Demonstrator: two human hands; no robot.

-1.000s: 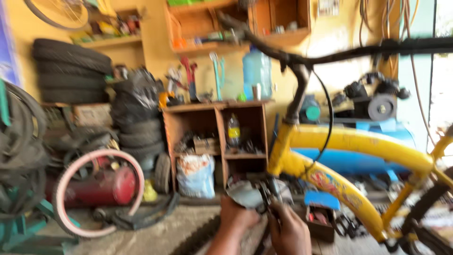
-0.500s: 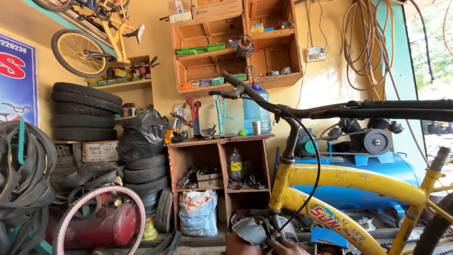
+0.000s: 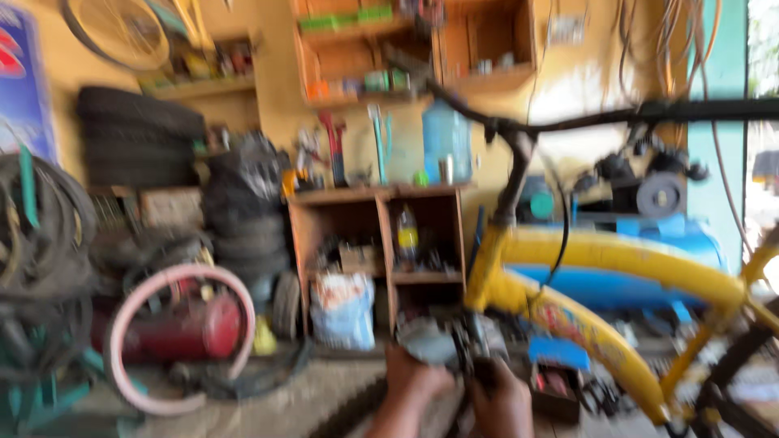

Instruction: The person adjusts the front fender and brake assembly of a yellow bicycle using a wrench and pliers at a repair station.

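- A grey metal bike part (image 3: pixel 428 341) sits low at the yellow bicycle frame (image 3: pixel 600 324), blurred; it looks stiff, fairly heavy, best gripped at its edges.
- Left hand (image 3: pixel 410 381) fingers clasp it; right hand (image 3: pixel 499 397) fingers' grip: cannot tell.
- Wooden shelf (image 3: pixel 381 235) behind.

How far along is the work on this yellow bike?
The yellow bike frame already carries its handlebar. Both the left hand and right hand are at a blurred grey part by the fork. The picture is too blurred to show what remains.
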